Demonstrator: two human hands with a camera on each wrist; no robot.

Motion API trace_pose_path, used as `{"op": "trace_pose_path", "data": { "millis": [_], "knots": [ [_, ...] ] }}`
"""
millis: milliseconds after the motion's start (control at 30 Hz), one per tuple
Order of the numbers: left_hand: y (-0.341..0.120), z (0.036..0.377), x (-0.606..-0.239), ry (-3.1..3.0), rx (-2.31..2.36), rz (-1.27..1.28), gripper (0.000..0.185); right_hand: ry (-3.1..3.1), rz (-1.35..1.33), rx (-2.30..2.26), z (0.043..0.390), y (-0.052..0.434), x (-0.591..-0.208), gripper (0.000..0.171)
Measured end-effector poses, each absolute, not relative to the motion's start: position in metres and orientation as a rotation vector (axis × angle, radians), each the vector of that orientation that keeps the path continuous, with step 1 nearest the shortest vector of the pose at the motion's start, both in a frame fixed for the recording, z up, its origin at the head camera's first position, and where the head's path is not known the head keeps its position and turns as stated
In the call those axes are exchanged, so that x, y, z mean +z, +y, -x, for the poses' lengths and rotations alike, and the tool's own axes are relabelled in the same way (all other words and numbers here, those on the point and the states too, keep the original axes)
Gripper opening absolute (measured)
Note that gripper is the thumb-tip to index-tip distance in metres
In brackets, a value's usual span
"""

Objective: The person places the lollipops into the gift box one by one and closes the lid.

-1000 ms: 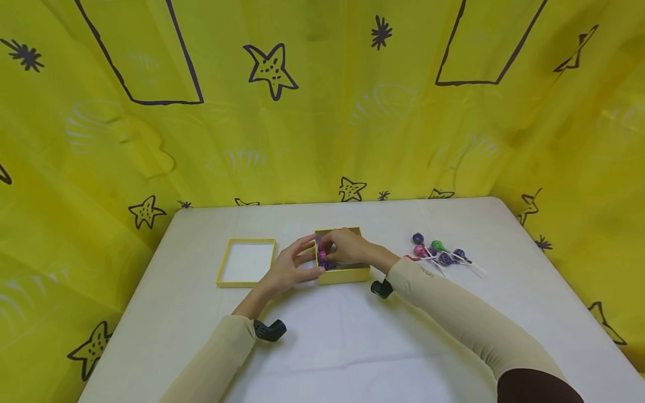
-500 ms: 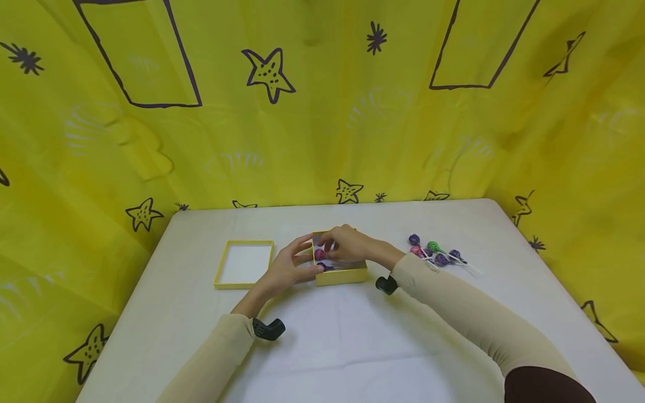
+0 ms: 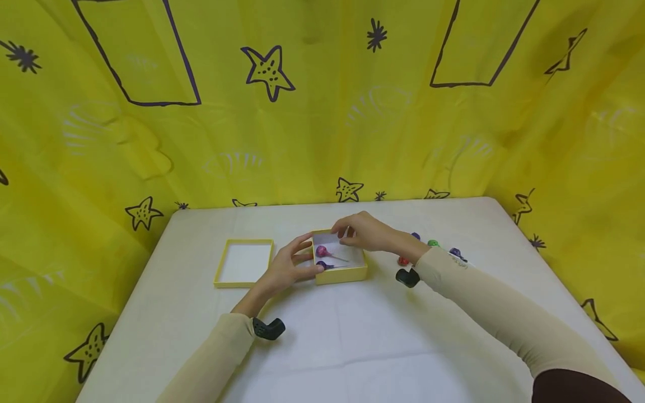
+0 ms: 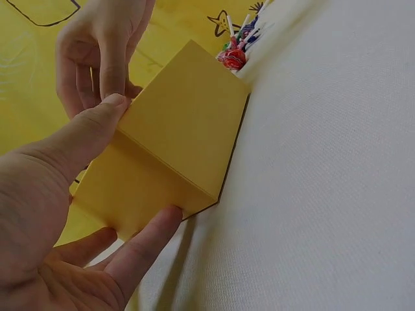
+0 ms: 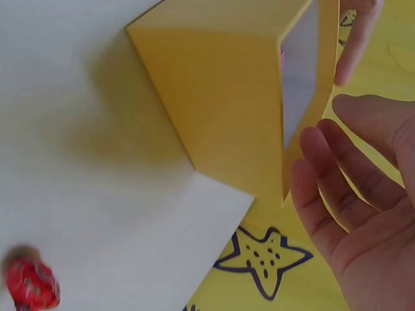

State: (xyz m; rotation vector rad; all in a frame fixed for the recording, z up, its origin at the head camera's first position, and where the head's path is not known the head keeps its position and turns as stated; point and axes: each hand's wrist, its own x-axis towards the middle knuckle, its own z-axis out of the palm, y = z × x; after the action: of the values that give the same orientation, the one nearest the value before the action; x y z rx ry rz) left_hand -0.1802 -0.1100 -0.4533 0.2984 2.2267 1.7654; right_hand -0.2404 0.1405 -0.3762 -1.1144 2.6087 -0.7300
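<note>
The left hand grips the box at its left wall, thumb on the top edge and fingers curled round the near-left corner; the right hand hovers over the box's far-right rim with fingers loosely bent, holding nothing. The box sits near the middle of the table; inside it lie a pink lollipop toward the left wall and a purple lollipop nearer the front wall, sticks pointing right. Just left of the box, beyond the left hand, lies the lid, open side up; right of the box, partly hidden behind the right wrist, lie more lollipops, a red one nearest; behind the box hangs a yellow cloth.
</note>
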Motion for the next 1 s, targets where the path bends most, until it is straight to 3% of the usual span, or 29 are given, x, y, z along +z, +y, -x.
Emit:
{"op": "trace_pose_path", "data": {
  "millis": [533, 1000],
  "knots": [
    [-0.111, 0.181, -0.457, 2.212, 1.787, -0.352, 0.088, 2.749, 0.994, -0.763, 0.242, 0.206, -0.363, 0.032],
    [-0.112, 0.18, -0.456, 2.208, 1.796, -0.339, 0.087, 2.821, 0.767, -0.743, 0.251, 0.263, -0.378, 0.036]
  ]
}}
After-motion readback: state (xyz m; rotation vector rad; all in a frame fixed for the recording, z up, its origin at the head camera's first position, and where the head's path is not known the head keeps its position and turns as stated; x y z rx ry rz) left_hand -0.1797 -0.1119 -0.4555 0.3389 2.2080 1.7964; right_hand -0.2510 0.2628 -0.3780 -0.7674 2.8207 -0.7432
